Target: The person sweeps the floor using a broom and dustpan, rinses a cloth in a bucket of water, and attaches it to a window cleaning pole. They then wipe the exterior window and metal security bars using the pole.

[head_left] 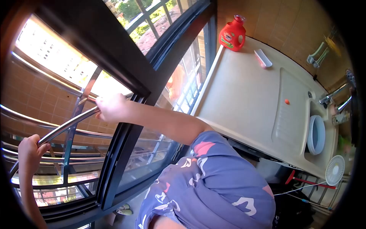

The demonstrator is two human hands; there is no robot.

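Note:
A shiny metal pole (68,124) slants across the open window at the left. My left hand (32,150) is wrapped round its lower part, near the left edge of the view. Farther up the same pole, my right hand (110,108) is closed round it beside the dark window frame (131,82), with the arm stretched across the sill. Metal rails (34,121) run outside the window, behind the pole. The pole's upper end is hidden by my right hand and the frame.
To the right is a pale washing counter (244,91) with a red detergent bottle (233,34), a white-and-pink brush (263,59), a small orange object (287,101) and basins (316,134) in the sink. A small white fan (335,170) stands lower right.

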